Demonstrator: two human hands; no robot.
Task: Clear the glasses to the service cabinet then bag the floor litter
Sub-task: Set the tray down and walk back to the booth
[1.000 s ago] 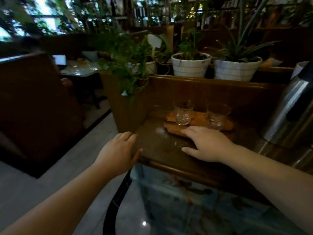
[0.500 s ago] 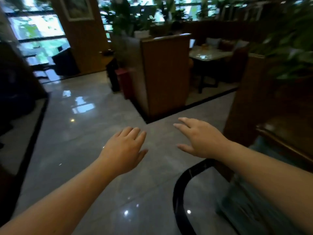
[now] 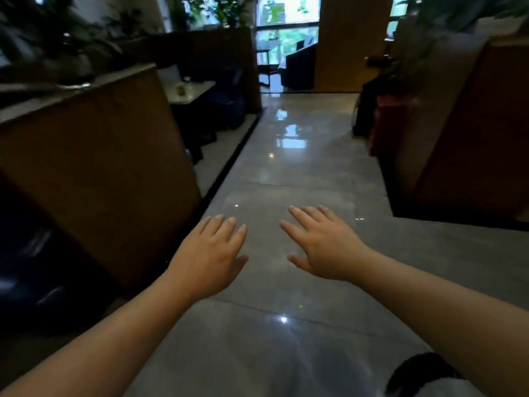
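Along the left edge of the frame stood a brown wooden booth partition (image 3: 94,173), its top rail running from lower left up toward centre, with dark, blurred foliage (image 3: 57,47) above it. Behind its far end, upper left of centre, sat a pale tabletop (image 3: 189,91) with a small object on it, too blurred to identify.

Centre frame: left hand (image 3: 210,259) held out over the glossy grey tiled floor (image 3: 286,167), palm down, fingers loosely extended and close together, pointing up-frame and slightly right. Nothing in it.

Just right of it, apart, the right hand (image 3: 326,250), also palm down, fingers spread and relaxed, pointing up-frame and left, thumb out toward the left hand. Empty as well. Both forearms entered from the bottom corners.

The aisle's long axis ran from the bottom of the frame to bright windows (image 3: 286,27) at top centre.

At right, a second wooden partition (image 3: 472,133), with a red object (image 3: 386,121) beside it at its far end.

Glasses and floor litter: neither in view; the visible tiles showed only light reflections.
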